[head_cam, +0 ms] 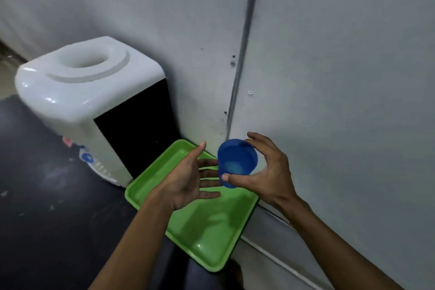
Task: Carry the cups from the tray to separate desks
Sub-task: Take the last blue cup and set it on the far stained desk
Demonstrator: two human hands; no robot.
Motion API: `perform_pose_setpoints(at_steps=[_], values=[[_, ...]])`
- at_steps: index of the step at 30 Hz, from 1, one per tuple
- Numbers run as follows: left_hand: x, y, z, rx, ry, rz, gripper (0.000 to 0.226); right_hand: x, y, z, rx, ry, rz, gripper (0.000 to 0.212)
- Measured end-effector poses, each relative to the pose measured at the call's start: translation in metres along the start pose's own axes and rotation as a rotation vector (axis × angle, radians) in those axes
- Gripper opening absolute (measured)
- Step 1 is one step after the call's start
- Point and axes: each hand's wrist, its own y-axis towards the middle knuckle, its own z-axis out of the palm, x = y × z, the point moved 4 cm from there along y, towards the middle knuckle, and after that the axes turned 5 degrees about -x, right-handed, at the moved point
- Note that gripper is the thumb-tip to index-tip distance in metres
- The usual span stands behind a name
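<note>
Grey wall panels (pixel 329 77) back a dark bench (pixel 47 195) carrying a white water dispenser (pixel 89 101), its taps blurred. Beneath both hands lies a green tray (pixel 207 231). Right hand (pixel 268 172) fingers clamp the blue cup (pixel 236 160); left hand (pixel 188 179) fingers spread apart beside it, partly hidden behind the cup.

Dim even light, soft blur, wide-angle bending at edges

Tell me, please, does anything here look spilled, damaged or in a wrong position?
Nothing looks spilled or broken. The blue cup is tilted toward the camera in the right hand, above the green tray. The left hand is open beside it. The water dispenser has no bottle on top.
</note>
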Motion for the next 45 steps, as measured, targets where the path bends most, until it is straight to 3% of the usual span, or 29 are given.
perform_pose_setpoints(at_steps=[5,10,17,23,31,39,45], values=[[0.008,-0.029,0.060,0.165,0.131,0.001,0.069,0.014,-0.056,-0.064,-0.191,-0.073,0.096,0.086],[0.029,-0.055,0.136,0.367,0.291,-0.038,0.079,0.016,-0.115,-0.135,-0.326,-0.213,0.156,0.090],[0.083,-0.099,0.261,0.572,0.541,-0.059,0.067,0.013,-0.214,-0.246,-0.561,-0.330,0.303,0.096],[0.170,-0.160,0.376,0.776,0.725,-0.080,0.053,0.013,-0.334,-0.349,-0.731,-0.417,0.446,0.096],[0.322,-0.269,0.510,0.995,0.832,-0.160,0.052,0.023,-0.515,-0.479,-0.864,-0.534,0.593,0.095],[0.458,-0.372,0.617,1.205,0.964,-0.226,0.051,0.040,-0.683,-0.569,-1.075,-0.622,0.750,0.098],[0.551,-0.436,0.692,1.372,1.072,-0.262,0.054,0.054,-0.786,-0.624,-1.233,-0.686,0.862,0.081]])
